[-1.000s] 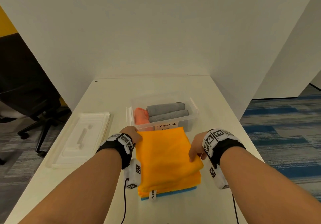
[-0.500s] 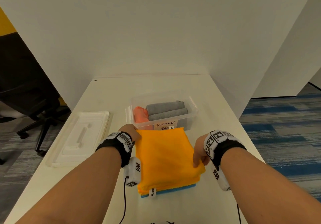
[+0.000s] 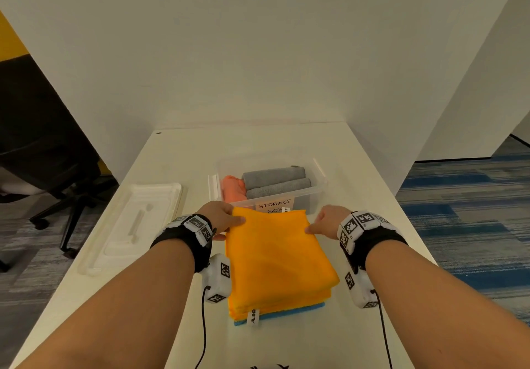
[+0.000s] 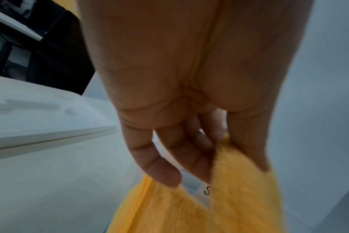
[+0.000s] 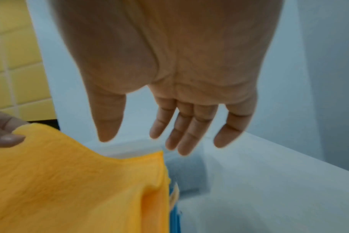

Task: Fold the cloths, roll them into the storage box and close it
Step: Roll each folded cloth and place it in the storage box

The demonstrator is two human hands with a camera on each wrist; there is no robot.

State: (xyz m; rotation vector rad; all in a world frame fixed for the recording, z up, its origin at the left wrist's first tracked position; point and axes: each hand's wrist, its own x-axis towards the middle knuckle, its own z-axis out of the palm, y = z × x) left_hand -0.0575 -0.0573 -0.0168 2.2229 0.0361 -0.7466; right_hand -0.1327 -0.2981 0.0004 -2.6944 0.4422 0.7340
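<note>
Orange cloth [image 3: 275, 254]: left hand [image 3: 220, 216] pinches far corner; right hand [image 5: 169, 78] spread, holding nothing.

White table [image 3: 177, 151] w/ white partition walls [image 3: 258, 53], black office chair [image 3: 48, 151] left, blue carpet [image 3: 464, 196] right.

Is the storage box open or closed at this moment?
Open. The storage box has no cover on it, so its rolled grey cloths show from above; the lid lies flat on the table to its left.
</note>
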